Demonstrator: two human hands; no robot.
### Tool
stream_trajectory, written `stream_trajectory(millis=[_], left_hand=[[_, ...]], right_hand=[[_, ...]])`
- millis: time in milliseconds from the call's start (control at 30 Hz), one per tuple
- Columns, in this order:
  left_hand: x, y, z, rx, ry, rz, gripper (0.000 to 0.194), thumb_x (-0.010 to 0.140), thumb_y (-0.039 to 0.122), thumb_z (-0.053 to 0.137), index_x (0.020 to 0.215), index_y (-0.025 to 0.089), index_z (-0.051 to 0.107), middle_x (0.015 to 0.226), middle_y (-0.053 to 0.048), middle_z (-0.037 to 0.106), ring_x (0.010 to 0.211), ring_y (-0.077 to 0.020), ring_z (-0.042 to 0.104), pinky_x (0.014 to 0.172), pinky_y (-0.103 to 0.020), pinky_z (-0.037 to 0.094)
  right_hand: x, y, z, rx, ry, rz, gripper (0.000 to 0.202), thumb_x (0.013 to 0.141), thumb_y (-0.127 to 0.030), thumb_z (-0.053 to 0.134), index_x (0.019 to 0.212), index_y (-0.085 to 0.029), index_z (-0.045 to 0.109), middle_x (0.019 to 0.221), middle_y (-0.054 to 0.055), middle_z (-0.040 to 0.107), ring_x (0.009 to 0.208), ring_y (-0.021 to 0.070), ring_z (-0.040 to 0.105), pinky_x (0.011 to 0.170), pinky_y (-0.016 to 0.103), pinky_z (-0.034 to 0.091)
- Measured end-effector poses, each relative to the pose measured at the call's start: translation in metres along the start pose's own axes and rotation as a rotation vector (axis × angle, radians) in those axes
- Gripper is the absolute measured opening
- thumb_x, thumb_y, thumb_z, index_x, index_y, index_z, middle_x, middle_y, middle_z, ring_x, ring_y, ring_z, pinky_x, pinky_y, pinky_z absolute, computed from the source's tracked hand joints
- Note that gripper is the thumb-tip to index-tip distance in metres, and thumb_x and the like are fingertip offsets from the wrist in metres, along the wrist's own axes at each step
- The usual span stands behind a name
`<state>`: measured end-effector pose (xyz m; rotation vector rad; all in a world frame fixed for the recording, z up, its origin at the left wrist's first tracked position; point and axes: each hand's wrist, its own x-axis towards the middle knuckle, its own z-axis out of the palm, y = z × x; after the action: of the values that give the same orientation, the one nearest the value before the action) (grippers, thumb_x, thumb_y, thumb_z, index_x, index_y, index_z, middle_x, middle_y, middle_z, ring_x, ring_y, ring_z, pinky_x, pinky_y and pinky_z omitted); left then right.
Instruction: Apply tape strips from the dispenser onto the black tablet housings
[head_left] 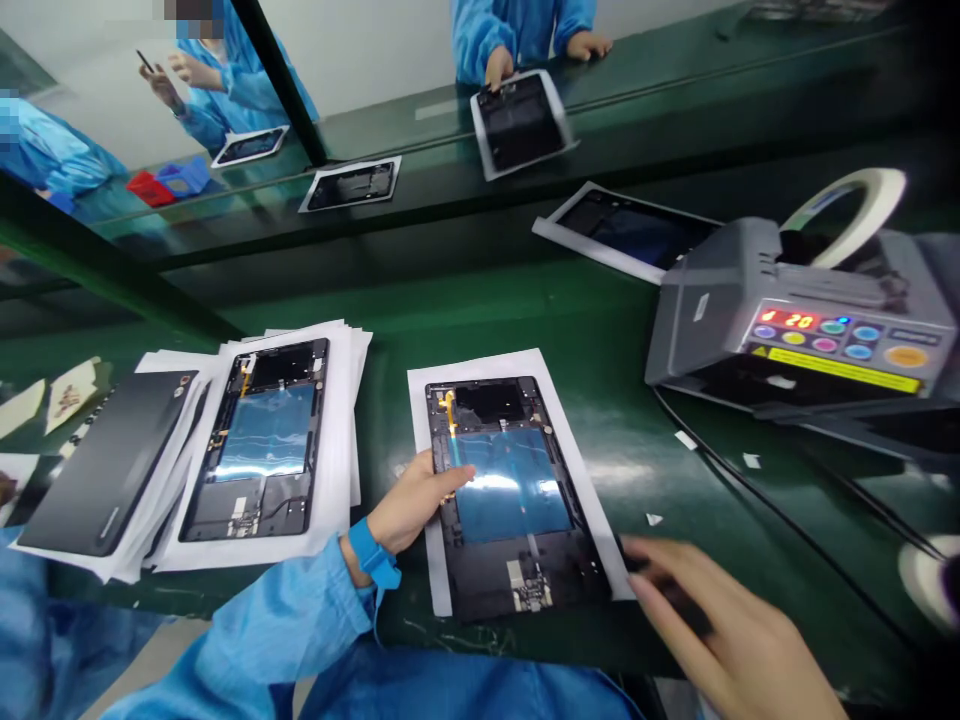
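Observation:
An opened tablet housing (555, 570) with a blue-covered battery rests on a white sheet (581, 460) in front of me. My left hand (412, 500) grips the housing's left edge, its thumb lying over the battery's side; a blue band circles the wrist. At the lower right, my right hand (720, 620) is blurred, close to the lower right corner of the sheet. Its thumb and fingers are apart, with nothing visible between them. Left of my left hand, a similar opened tablet (270, 430) sits on a stack of white sheets (341, 430).
A grey tape dispenser (712, 300) with lit display stands at the right, its black cable (780, 520) crossing the bench. A dark tablet cover (112, 460) lies far left. Behind a raised ledge, people in blue handle other tablets. Small white scraps (654, 519) dot the green surface.

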<state>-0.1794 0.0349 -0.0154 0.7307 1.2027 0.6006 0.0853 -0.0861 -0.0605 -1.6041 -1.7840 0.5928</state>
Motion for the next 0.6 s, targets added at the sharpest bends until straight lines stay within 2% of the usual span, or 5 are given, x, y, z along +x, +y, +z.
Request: stream_trajectory(millis=[100, 200, 367, 467, 600], left_hand=[[-0.013, 0.002, -0.009, 0.336, 0.135, 0.228, 0.062, 0.081, 0.041, 0.07, 0.135, 0.017, 0.05, 0.121, -0.012, 0.064, 0.101, -0.0239, 0.064, 0.089, -0.037, 0.048], [-0.04, -0.011, -0.008, 1.044, 0.32, 0.659, 0.061, 0.084, 0.038, 0.068, 0.137, 0.018, 0.047, 0.132, -0.015, 0.056, 0.116, -0.0296, 0.055, 0.095, -0.044, 0.045], [-0.063, -0.055, 0.027, 1.686, -0.069, 1.009, 0.028, 0.089, 0.031, 0.06, 0.108, 0.011, 0.061, 0.102, -0.009, 0.066, 0.091, -0.0239, 0.06, 0.076, -0.035, 0.048], [-0.057, -0.067, 0.042, 1.775, -0.112, 1.051, 0.017, 0.087, 0.014, 0.054, 0.101, 0.009, 0.061, 0.097, -0.009, 0.066, 0.08, -0.0209, 0.061, 0.071, -0.032, 0.047], [-0.048, -0.069, 0.037, 1.795, -0.168, 1.117, 0.015, 0.087, 0.01, 0.047, 0.095, 0.012, 0.06, 0.093, -0.01, 0.066, 0.073, -0.0201, 0.061, 0.066, -0.031, 0.046]], right_hand=[[0.039, 0.002, 0.01, -0.41, 0.047, -0.202, 0.036, 0.097, -0.041, 0.041, 0.116, -0.02, 0.063, 0.1, 0.006, 0.069, 0.07, 0.0178, 0.067, 0.048, 0.027, 0.048], [0.055, 0.003, 0.021, -0.596, 0.052, -0.325, 0.034, 0.099, -0.032, 0.036, 0.114, -0.017, 0.063, 0.094, 0.006, 0.066, 0.066, 0.0151, 0.063, 0.048, 0.027, 0.045], [0.055, 0.01, 0.028, -0.562, 0.06, -0.336, 0.029, 0.099, -0.03, 0.042, 0.109, -0.015, 0.064, 0.091, 0.005, 0.065, 0.071, 0.0133, 0.063, 0.057, 0.025, 0.047], [0.053, 0.009, 0.029, -0.531, 0.052, -0.316, 0.028, 0.098, -0.03, 0.044, 0.111, -0.015, 0.064, 0.092, 0.006, 0.065, 0.074, 0.0138, 0.063, 0.058, 0.025, 0.047], [0.051, 0.008, 0.018, -0.479, 0.048, -0.306, 0.024, 0.097, -0.028, 0.047, 0.109, -0.017, 0.065, 0.094, 0.005, 0.067, 0.078, 0.0147, 0.065, 0.066, 0.026, 0.051]])
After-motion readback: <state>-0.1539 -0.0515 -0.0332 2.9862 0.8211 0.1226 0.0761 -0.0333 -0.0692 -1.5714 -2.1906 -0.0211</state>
